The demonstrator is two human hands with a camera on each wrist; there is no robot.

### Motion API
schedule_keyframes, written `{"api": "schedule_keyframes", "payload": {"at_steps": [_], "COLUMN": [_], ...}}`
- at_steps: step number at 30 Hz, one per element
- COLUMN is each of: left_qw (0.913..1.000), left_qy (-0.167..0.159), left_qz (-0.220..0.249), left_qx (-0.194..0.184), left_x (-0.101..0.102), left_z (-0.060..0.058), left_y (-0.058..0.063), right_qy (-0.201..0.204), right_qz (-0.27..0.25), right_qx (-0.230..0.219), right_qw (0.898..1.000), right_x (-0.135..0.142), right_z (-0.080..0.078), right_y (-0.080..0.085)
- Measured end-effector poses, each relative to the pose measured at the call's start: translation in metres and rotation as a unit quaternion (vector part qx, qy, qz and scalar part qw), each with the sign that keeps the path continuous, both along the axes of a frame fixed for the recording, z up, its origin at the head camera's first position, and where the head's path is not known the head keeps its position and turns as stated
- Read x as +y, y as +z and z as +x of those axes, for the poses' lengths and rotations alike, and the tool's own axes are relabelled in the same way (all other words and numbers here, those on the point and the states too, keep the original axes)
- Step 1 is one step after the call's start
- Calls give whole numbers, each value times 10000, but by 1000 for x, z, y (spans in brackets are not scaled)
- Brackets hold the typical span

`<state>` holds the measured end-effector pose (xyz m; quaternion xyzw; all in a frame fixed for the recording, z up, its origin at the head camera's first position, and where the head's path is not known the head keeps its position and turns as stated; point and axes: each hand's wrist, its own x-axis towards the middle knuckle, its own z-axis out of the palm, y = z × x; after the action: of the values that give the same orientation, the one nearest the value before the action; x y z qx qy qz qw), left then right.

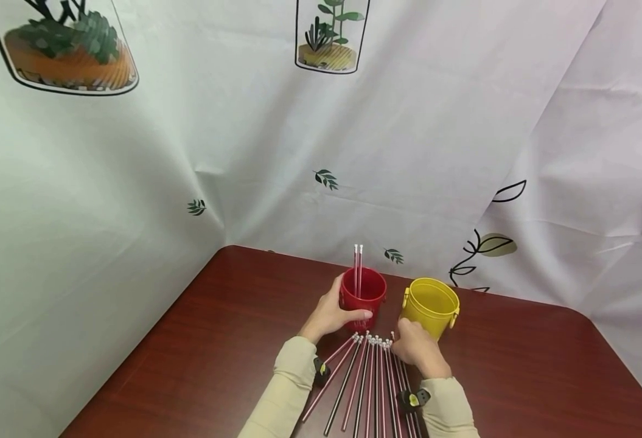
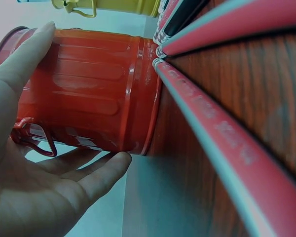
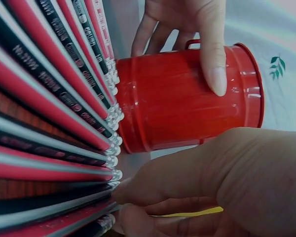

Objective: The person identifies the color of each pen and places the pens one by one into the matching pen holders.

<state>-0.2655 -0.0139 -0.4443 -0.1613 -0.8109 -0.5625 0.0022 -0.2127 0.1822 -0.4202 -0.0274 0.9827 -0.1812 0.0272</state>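
My left hand (image 1: pixel 328 313) grips a small red metal bucket (image 2: pixel 89 89), thumb over its near side and fingers round the back. Two pencils (image 1: pixel 358 274) stand upright in that bucket, eraser ends up. In front of it, red and black striped pencils (image 3: pixel 54 74) lie fanned on the table, their eraser ends toward the bucket. At the right side of the fan, my right hand (image 1: pixel 418 348) pinches the eraser end of a black pencil (image 3: pixel 54 203) between thumb and finger. The thumb hides that pencil's tip.
A yellow bucket (image 1: pixel 432 304) with side handles stands just beyond my right hand, to the right of the red one. The dark red wooden table (image 1: pixel 233 322) reaches back to a white cloth backdrop (image 1: pixel 255 152) printed with plants.
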Motion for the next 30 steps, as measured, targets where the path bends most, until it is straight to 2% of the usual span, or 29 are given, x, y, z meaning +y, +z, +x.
{"api": "schedule_keyframes", "payload": {"at_steps": [14,21,30], "left_qw": [10000,10000,10000], "left_qy": [2,-4,-24], "left_qz": [10,40,33], "left_qx": [-58,-62,-8], "left_x": [0,0,0], "left_z": [1,2,1], "left_y": [1,2,0], "right_qy": [-234,-479,-532], "right_qz": [-234,-473,-818], "right_qx": [-25,-125,-54], "right_qw": [9994,9977,9952], "right_x": [-3,-6,-10], "right_z": [-2,-1,-2], "right_y": [-7,-7,-6]}}
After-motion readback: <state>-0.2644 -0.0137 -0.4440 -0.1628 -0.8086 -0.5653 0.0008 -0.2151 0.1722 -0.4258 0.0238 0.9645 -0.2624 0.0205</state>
